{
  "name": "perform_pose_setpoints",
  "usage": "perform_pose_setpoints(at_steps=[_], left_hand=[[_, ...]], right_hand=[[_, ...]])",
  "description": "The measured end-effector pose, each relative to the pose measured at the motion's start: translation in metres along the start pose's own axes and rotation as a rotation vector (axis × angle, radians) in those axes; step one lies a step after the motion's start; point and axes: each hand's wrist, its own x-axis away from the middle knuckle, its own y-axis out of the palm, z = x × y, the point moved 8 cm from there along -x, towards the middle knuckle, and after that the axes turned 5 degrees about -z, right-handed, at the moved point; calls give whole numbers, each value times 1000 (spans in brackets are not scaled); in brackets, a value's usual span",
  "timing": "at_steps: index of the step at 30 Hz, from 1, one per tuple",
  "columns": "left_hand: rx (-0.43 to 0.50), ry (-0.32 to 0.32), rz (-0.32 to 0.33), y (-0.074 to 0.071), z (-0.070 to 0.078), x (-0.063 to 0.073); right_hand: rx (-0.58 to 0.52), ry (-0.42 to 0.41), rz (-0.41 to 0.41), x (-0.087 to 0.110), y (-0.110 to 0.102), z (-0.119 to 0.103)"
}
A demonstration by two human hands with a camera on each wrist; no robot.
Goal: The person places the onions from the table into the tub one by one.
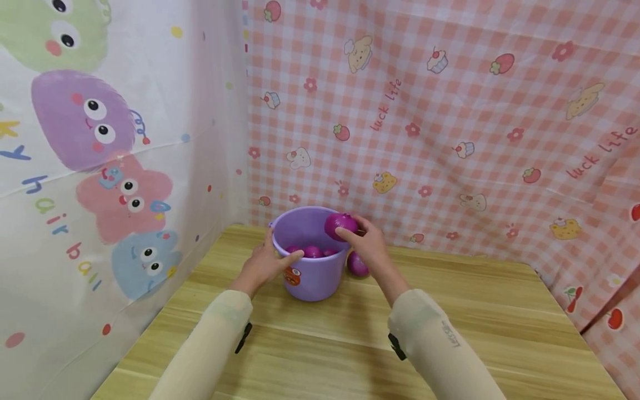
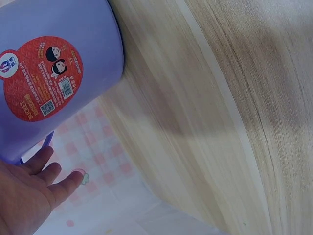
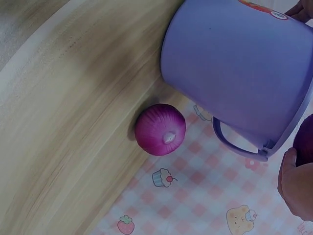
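A purple plastic bucket (image 1: pixel 320 280) stands upright on the table, with several red onions (image 1: pixel 313 251) inside. My left hand (image 1: pixel 261 262) holds its left rim, the thumb lying over the front edge; other fingers stretch out beside the bucket in the left wrist view. Above the right part of the rim, my right hand (image 1: pixel 371 244) grips another red onion (image 1: pixel 340 226), which the right wrist view shows only partly at its edge. One more red onion (image 3: pixel 160 129) lies on the table just right of the bucket, behind my right wrist in the head view.
The wood-grain table (image 1: pixel 450 322) runs back to a pink checked cloth (image 1: pixel 425 111). On the left hangs a white cloth with cartoon figures (image 1: pixel 200 111). The bucket's purple handle (image 3: pixel 234 147) hangs down on its outer side.
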Motion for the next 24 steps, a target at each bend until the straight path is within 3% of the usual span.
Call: perform_pose_setpoints(at_steps=[24], left_hand=[[-18,3,11,0,1,0]], right_hand=[[-25,9,-14,-1,11,4]])
